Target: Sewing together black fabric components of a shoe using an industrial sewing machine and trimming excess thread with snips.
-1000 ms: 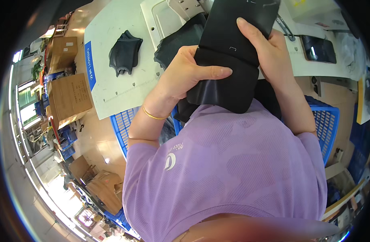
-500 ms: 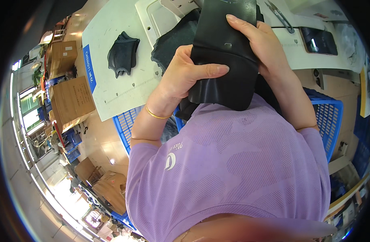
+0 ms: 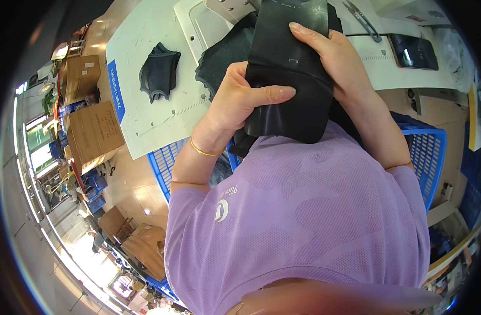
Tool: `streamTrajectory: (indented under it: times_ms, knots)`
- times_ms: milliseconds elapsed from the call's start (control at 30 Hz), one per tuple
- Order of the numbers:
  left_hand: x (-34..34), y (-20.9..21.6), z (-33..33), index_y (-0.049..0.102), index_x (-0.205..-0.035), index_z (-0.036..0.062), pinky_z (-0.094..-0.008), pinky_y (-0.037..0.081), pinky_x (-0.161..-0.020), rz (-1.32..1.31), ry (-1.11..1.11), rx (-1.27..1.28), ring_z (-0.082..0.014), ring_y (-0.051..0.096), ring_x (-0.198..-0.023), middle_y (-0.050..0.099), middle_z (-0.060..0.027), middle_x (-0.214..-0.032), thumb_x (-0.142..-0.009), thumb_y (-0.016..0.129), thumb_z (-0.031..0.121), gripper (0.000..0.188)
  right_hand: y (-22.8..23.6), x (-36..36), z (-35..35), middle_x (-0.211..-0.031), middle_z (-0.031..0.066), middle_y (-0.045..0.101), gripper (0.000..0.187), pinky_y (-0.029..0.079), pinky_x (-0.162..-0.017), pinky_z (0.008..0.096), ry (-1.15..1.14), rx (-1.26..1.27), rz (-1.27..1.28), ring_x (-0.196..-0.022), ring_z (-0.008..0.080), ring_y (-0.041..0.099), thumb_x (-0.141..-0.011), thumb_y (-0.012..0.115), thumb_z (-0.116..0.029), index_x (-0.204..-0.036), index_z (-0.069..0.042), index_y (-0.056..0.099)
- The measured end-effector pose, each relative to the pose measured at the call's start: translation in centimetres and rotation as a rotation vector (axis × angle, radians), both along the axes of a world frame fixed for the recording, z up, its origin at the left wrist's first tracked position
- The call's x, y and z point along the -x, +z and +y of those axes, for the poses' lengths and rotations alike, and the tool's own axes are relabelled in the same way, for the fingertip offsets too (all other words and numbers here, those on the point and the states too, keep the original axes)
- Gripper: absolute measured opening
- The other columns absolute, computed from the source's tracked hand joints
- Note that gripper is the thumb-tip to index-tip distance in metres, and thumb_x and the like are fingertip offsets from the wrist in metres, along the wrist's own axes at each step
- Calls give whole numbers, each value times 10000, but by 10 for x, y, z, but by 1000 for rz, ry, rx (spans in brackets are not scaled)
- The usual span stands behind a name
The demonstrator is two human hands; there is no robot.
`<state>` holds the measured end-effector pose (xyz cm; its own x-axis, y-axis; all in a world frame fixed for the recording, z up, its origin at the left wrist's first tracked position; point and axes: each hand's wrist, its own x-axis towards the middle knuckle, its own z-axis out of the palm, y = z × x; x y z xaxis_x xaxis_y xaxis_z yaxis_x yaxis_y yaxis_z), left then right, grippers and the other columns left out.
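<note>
Both my hands hold one large black sheet of leather-like material [image 3: 293, 79] in front of my chest. My left hand [image 3: 240, 102] grips its lower left edge, with the thumb lying across the front. My right hand [image 3: 335, 63] clasps its upper right side, fingers over the top face. More black pieces [image 3: 222, 58] lie under the sheet on the white work table [image 3: 141, 105]. A separate shaped black piece [image 3: 159, 73] rests on the table to the left, apart from my hands.
A blue plastic basket [image 3: 426, 152] sits below the table at my lap. Scissors [image 3: 364, 21] and a dark phone [image 3: 412, 51] lie on the table's right part. Cardboard boxes [image 3: 91, 131] stand on the floor at the left.
Both hands and the black sheet have shifted a little to the left and closer to my chest. The grip of each hand is the same.
</note>
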<state>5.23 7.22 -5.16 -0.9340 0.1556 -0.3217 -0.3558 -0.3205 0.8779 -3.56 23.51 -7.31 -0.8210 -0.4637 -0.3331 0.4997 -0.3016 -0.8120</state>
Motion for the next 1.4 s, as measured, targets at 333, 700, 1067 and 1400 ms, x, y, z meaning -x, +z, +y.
streamTrajectory:
  times_ms: [333, 700, 1067, 1400]
  knots:
    - [-13, -9, -38, 539, -1292, -2, -311, 512, -926, -10, -29, -565, -186, 643, -1055, 656, -109, -1181, -1022, 464, 370, 466, 18, -10, 4, -1158, 91, 624, 276, 427, -954, 417, 192, -359, 1573, -1100, 277, 588, -807, 677, -144, -1069, -59, 655]
    - [20, 3, -300, 667, -1122, -28, -301, 538, -827, -184, 19, 525, -153, 684, -882, 706, -83, -1055, -882, 693, 106, 276, 5, 9, 41, -1120, 109, 658, 286, 486, -896, 337, 9, -626, 1287, -1023, 268, 628, -850, 692, -105, -1121, -22, 653]
    - [34, -5, -75, 674, -1005, 3, -344, 498, -809, 851, 249, 1577, -267, 640, -886, 668, -110, -948, -857, 738, 250, 294, -18, 54, 49, -967, 123, 651, 416, 506, -766, 363, -145, -907, 1005, -879, 260, 636, -839, 741, -335, -1070, 4, 667]
    - [24, -26, -37, 663, -956, 8, -373, 452, -762, 835, 350, 1577, -281, 574, -856, 594, -81, -904, -752, 816, 217, 329, -29, 39, 37, -940, 120, 617, 436, 505, -766, 384, -307, -1109, 1373, -888, 277, 618, -819, 765, -352, -1021, 14, 639]
